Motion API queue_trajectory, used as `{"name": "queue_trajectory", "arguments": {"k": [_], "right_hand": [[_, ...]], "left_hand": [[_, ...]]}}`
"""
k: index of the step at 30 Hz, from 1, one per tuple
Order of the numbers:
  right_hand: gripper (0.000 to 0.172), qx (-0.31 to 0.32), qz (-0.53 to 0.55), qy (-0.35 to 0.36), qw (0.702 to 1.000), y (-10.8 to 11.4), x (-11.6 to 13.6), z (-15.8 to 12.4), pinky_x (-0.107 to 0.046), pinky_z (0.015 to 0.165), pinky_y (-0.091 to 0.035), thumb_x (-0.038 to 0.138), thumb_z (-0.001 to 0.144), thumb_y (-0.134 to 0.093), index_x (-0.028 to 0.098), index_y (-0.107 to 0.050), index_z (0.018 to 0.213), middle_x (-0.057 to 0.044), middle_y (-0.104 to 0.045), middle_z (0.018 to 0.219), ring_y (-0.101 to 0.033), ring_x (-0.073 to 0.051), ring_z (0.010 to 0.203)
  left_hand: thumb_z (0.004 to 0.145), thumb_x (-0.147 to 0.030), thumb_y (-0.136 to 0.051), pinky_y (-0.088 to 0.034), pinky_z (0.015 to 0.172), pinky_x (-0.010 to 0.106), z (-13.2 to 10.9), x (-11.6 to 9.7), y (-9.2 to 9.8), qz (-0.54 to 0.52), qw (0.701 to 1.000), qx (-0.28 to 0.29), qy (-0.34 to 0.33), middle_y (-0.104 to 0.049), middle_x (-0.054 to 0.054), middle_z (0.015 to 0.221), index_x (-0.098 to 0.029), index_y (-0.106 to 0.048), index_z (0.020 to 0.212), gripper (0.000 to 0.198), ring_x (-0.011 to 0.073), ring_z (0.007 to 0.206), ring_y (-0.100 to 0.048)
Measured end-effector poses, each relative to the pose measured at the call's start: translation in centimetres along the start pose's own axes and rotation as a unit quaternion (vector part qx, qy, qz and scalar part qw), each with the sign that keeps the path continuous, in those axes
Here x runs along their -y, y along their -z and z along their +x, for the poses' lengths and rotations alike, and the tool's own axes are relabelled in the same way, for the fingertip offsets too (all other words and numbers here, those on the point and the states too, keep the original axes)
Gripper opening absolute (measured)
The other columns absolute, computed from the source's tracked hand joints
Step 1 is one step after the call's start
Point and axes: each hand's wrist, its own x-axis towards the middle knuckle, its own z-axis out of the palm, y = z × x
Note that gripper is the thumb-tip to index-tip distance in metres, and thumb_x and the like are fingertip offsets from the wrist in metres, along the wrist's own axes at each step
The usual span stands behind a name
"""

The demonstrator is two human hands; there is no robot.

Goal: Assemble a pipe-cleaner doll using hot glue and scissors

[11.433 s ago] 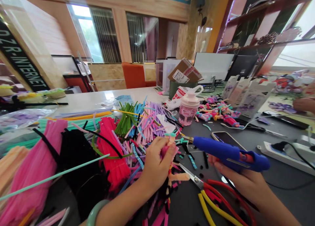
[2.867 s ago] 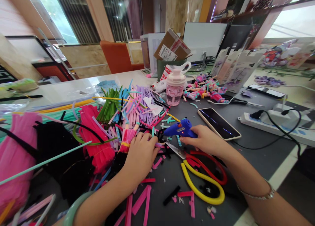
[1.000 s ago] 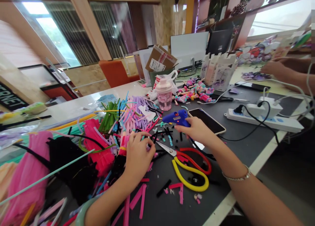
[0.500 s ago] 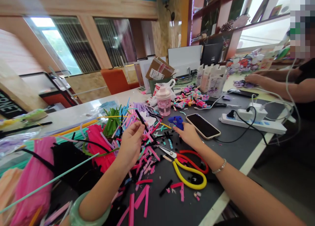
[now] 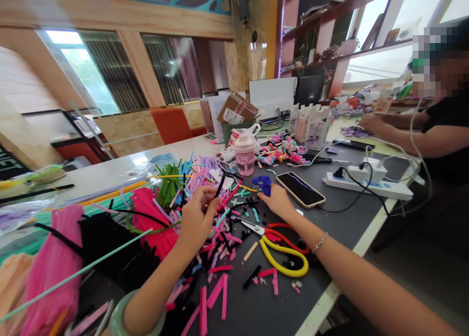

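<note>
A short black strip (image 5: pixel 220 186) is pinched between the thumb and fingertips of the left hand (image 5: pixel 197 215), which is raised off the table to the left of and a little beyond the yellow-and-red scissors (image 5: pixel 283 244). The hand's other fingers are curled in.

Straight beyond the scissors we see the right hand (image 5: pixel 277 202) lying on the blue glue gun (image 5: pixel 263 181). Its fingers are bent around the grip so that only the gun's upper body shows, and we cannot tell how firmly it clasps. The scissors lie flat on the dark table (image 5: pixel 351 223), blades pointing left and handles just beside the right forearm, which wears a thin bracelet (image 5: pixel 320 241).

All around the scissors we find cut bits of pink, black and teal stem scattered loose. Left of the scissors the bundles pile up: a hot-pink bundle (image 5: pixel 156 221) nearest, a black bundle (image 5: pixel 106 241) farther left, and a green bundle (image 5: pixel 167 182) behind them. A pale green bangle (image 5: pixel 119 316) rings the left wrist.

Beyond the scissors and to their right, a phone (image 5: pixel 300 189) lies face up with a dark screen, just beside the glue gun. Farther beyond stands a pink cup (image 5: pixel 245 154), upright, with a heap of small coloured figures (image 5: pixel 282 149) to its right.

Well to the right of the scissors runs a white power strip (image 5: pixel 370 188) with plugs in it. Past that, a co-worker in a black sleeve rests a hand (image 5: pixel 367 122) on the table.
</note>
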Motion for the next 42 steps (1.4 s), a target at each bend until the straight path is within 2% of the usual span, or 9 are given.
{"name": "queue_trajectory", "arguments": {"k": [5,9,12,15,21,27,32,37,42], "right_hand": [[0.031,-0.002,-0.047,0.006,0.999,1.5,0.3,-1.1,-0.029,0.081,-0.043,0.028,0.084,-0.059,0.003,-0.061,0.102,-0.018,-0.067,0.098,-0.063,-0.025,0.094],[0.028,-0.012,-0.108,0.016,0.994,4.0,0.9,-4.7,-0.036,0.086,-0.042,0.022,0.085,-0.056,0.002,-0.06,0.103,-0.024,-0.062,0.106,-0.057,-0.032,0.104],[0.024,0.088,-0.189,0.02,0.978,5.3,1.2,-8.2,-0.037,0.071,-0.048,0.034,0.084,-0.058,0.011,-0.065,0.087,-0.017,-0.066,0.092,-0.063,-0.03,0.086],[0.023,0.14,-0.218,0.071,0.963,5.5,1.4,-10.5,-0.037,0.074,-0.049,0.033,0.082,-0.063,0.012,-0.067,0.089,-0.016,-0.065,0.095,-0.063,-0.03,0.091],[0.03,0.189,-0.187,0.069,0.962,4.7,1.6,-11.1,-0.036,0.081,-0.047,0.028,0.074,-0.071,0.01,-0.067,0.098,-0.017,-0.064,0.101,-0.063,-0.03,0.093],[0.018,0.256,-0.154,0.017,0.954,5.3,2.1,-10.7,-0.034,0.07,-0.043,0.026,0.079,-0.061,0.012,-0.064,0.091,-0.016,-0.067,0.097,-0.065,-0.031,0.089],[0.011,0.218,-0.142,0.017,0.965,5.0,0.7,-10.8,-0.028,0.058,-0.035,0.023,0.073,-0.062,0.016,-0.06,0.081,-0.011,-0.067,0.083,-0.064,-0.025,0.074],[0.015,0.126,-0.081,0.014,0.989,5.3,0.2,-11.1,-0.026,0.056,-0.035,0.02,0.068,-0.061,0.019,-0.055,0.081,-0.002,-0.061,0.067,-0.058,-0.019,0.061],[0.043,0.073,0.066,-0.018,0.995,5.3,0.9,-11.4,-0.029,0.063,-0.045,0.028,0.057,-0.072,0.019,-0.052,0.094,-0.003,-0.062,0.082,-0.06,-0.02,0.071]], "left_hand": [[0.078,-0.04,-0.055,-0.047,0.061,0.025,-0.2,0.2,0.6,0.081,0.997,0.011,0.008,-0.065,-0.001,0.064,-0.02,-0.062,0.076,0.021,0.0155,0.059,-0.062],[0.076,-0.038,-0.057,-0.048,0.066,0.026,-0.2,0.0,1.1,0.135,0.991,-0.008,0.011,-0.07,0.0,0.067,-0.021,-0.066,0.069,0.021,0.0173,0.066,-0.064],[0.076,-0.038,-0.057,-0.048,0.07,0.028,-0.2,-0.2,1.3,0.157,0.988,-0.01,0.007,-0.072,0.001,0.072,-0.021,-0.068,0.07,0.022,0.0189,0.07,-0.065],[0.076,-0.039,-0.057,-0.049,0.074,0.03,-0.2,-0.6,1.5,0.157,0.988,-0.01,0.004,-0.073,0.003,0.077,-0.02,-0.072,0.073,0.023,0.0202,0.075,-0.066],[0.076,-0.037,-0.057,-0.05,0.075,0.031,-0.4,-2.1,2.0,0.161,0.987,0.003,-0.004,-0.075,0.003,0.078,-0.022,-0.075,0.074,0.024,0.0208,0.075,-0.067],[0.079,-0.037,-0.053,-0.048,0.074,0.03,-0.5,-3.9,3.2,0.224,0.974,0.015,-0.017,-0.075,0.001,0.077,-0.023,-0.075,0.074,0.026,0.02,0.074,-0.068],[0.082,-0.035,-0.05,-0.046,0.068,0.027,-0.6,-4.6,4.3,0.287,0.957,0.032,0.008,-0.075,0.001,0.079,-0.023,-0.074,0.077,0.027,0.0188,0.072,-0.067],[0.082,-0.032,-0.051,-0.044,0.064,0.026,-0.9,-4.9,4.7,0.325,0.945,0.022,0.009,-0.075,0.002,0.077,-0.022,-0.074,0.079,0.025,0.0185,0.07,-0.066],[0.082,-0.03,-0.051,-0.044,0.063,0.026,-1.0,-5.0,4.6,0.327,0.945,0.013,-0.002,-0.075,0.003,0.08,-0.022,-0.073,0.078,0.024,0.0193,0.072,-0.067]]}}
